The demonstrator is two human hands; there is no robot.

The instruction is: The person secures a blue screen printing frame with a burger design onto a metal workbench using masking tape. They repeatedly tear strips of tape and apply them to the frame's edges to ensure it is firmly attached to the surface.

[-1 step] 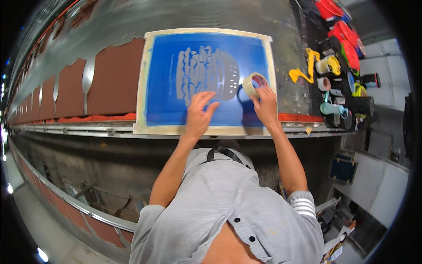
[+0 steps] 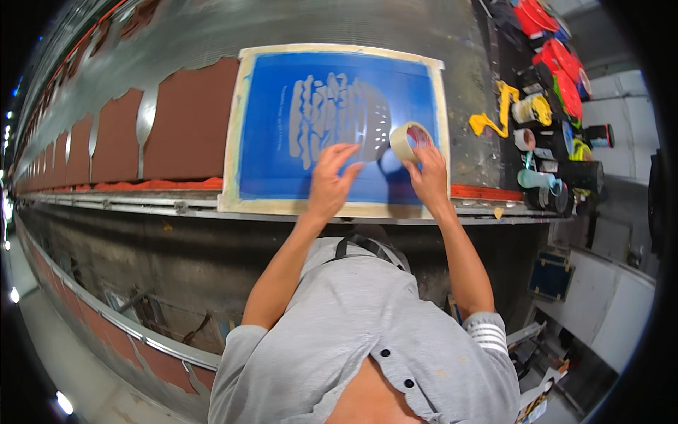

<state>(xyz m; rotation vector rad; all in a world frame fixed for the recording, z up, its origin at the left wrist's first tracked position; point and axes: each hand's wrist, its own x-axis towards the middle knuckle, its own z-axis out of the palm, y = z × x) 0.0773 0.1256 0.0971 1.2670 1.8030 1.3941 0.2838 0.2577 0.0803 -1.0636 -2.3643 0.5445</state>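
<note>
A screen-printing frame (image 2: pixel 229 169) with pale taped edges and blue mesh lies in front of me, bearing a grey burger-shaped design (image 2: pixel 328 116). My right hand (image 2: pixel 429 180) grips a roll of cream-coloured tape (image 2: pixel 402 143) between thumb and fingers, above the right part of the mesh. Over the near middle of the screen is my left hand (image 2: pixel 329 185), its thumb and fingers apart. Nothing shows between them. Whether any tape runs from the roll to the left hand cannot be made out.
Brown fabric pieces (image 2: pixel 191 124) lie in a row along the metal table (image 2: pixel 212 32) to the left. Crowded at the right are red containers (image 2: pixel 558 60), a yellow-smeared pot (image 2: pixel 531 111), dark jars (image 2: pixel 585 175) and yellow strips (image 2: pixel 487 126). A metal rail (image 2: pixel 141 205) edges the table.
The whole view has shifted slightly. My left hand has moved a little to the right over the screen, and the tape roll in my right hand has come slightly left and nearer.
</note>
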